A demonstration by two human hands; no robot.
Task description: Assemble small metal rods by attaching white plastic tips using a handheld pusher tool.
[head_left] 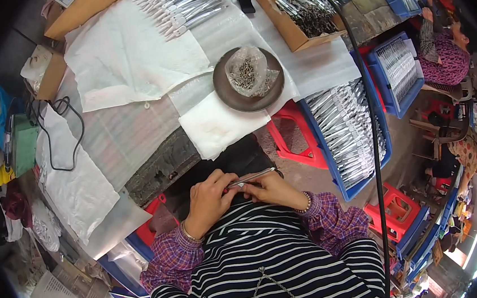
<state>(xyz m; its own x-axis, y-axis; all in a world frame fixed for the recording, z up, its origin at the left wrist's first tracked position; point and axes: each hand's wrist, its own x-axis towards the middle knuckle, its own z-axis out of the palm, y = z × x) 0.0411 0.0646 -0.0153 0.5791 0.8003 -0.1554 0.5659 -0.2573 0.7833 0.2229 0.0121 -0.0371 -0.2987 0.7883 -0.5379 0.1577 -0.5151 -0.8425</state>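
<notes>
Over my lap, close to the table's near edge, my left hand (209, 200) and my right hand (278, 190) meet around a slim silver metal piece (260, 174). Its pointed end sticks out to the right past my right fingers. The fingers of both hands are closed on it, and they hide its middle and left end. Just beyond, a folded white cloth (214, 125) lies at the table edge. A dark round plate (225, 96) behind it carries a clear plastic bag (259, 56) of small metal parts (247, 73).
Rows of slim silver pieces (178, 9) lie at the far side. A cardboard box (297, 40) of metal parts stands far right. Right of me are a full blue crate (349, 190) and red stools (391, 209). A black cable (369, 109) hangs at right; co-workers (446, 57) sit beyond.
</notes>
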